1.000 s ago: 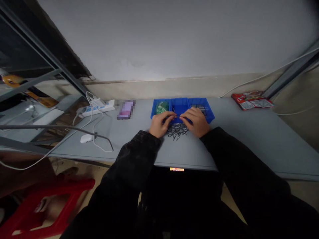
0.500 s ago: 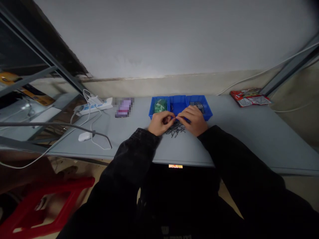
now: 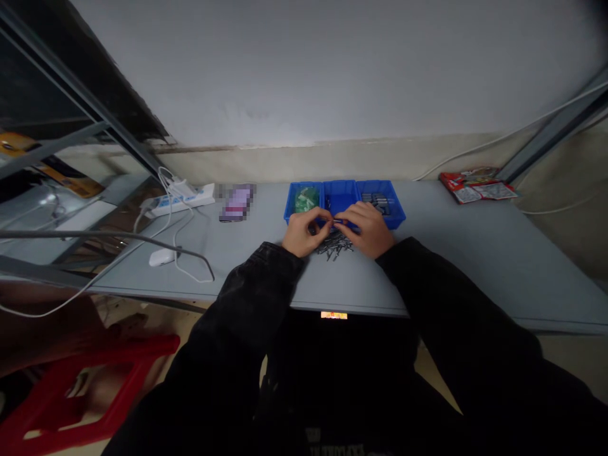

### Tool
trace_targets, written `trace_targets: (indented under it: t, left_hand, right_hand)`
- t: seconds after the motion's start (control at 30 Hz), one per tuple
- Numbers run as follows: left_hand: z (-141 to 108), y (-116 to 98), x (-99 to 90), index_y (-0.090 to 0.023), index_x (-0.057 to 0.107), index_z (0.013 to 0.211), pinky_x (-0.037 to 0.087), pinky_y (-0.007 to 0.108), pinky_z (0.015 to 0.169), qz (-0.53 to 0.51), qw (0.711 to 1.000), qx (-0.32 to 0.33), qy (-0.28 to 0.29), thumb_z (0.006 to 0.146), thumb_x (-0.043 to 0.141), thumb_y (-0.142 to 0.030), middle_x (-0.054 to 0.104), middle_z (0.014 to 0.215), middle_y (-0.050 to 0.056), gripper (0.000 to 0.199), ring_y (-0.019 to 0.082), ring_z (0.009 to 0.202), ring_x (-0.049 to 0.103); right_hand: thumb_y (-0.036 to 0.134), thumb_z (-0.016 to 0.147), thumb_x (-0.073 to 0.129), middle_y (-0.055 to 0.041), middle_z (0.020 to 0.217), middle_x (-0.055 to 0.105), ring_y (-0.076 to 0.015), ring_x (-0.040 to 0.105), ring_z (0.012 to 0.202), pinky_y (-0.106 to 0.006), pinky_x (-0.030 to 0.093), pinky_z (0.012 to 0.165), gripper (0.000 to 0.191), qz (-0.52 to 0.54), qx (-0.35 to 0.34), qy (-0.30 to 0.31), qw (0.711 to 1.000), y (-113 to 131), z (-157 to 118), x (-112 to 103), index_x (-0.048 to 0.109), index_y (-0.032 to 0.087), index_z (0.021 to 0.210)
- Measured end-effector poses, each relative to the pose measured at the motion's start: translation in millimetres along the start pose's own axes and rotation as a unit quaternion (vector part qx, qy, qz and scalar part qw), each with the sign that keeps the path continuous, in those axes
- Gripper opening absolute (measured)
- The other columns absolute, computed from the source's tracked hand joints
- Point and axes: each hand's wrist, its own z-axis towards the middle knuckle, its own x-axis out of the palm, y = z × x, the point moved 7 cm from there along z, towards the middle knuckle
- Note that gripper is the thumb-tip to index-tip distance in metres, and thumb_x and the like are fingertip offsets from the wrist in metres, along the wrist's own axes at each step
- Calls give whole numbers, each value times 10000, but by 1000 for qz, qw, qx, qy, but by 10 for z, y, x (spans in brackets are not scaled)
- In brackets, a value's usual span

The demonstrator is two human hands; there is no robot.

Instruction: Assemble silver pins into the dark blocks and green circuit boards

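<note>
picking over small steel pins (image 3: 335, 246) loose on the bench (image 3: 475, 266): left hand (image 3: 304, 233) and right hand (image 3: 368, 229) pinched tip to tip on what looks like one pin, just above the pile, before the blue parts bin (image 3: 339, 197); next move seemingly calls for a clean lift clear.

Dim, flat light is washing over the wall (image 3: 304, 69) — the corners are darkening at 11 and 1 o'clock, while wide-angle distortion is bending the edges and a pixelated blur (image 3: 237, 202) is masking one spot.

Matt metal fasteners (image 3: 335, 246), glossy plastic bins (image 3: 399, 218)
</note>
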Motion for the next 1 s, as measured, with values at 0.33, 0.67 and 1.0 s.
trace_targets:
  t: [0.33, 0.67, 1.0]
  left_hand:
    - [19, -30, 4, -162, 739, 974, 512, 229, 663, 22, 1000, 1, 7, 961, 666, -273, 767, 905, 31, 133, 115, 727, 660]
    - [6, -3, 34, -169, 706, 937, 493, 252, 677, 32, 999, -19, 39, 1024, 587, -376, 705, 728, -1, 253, 119, 637, 626]
    - [5, 9, 20, -176, 649, 964, 491, 255, 667, 28, 999, -26, 32, 1052, 524, -385, 693, 697, -15, 259, 120, 614, 628]
  right_hand:
    - [297, 1051, 524, -62, 864, 690, -224, 567, 835, -378, 404, 781, 232, 3, -10, -10, 1000, -8, -8, -6, 694, 192, 933]
    - [309, 1068, 477, -61, 845, 682, -214, 581, 815, -375, 405, 767, 312, 11, -7, -17, 1000, 25, 10, -30, 712, 189, 902]
    - [329, 998, 634, -36, 882, 704, -211, 591, 816, -394, 425, 775, 187, 8, 22, -103, 994, -60, 4, -174, 792, 268, 918]
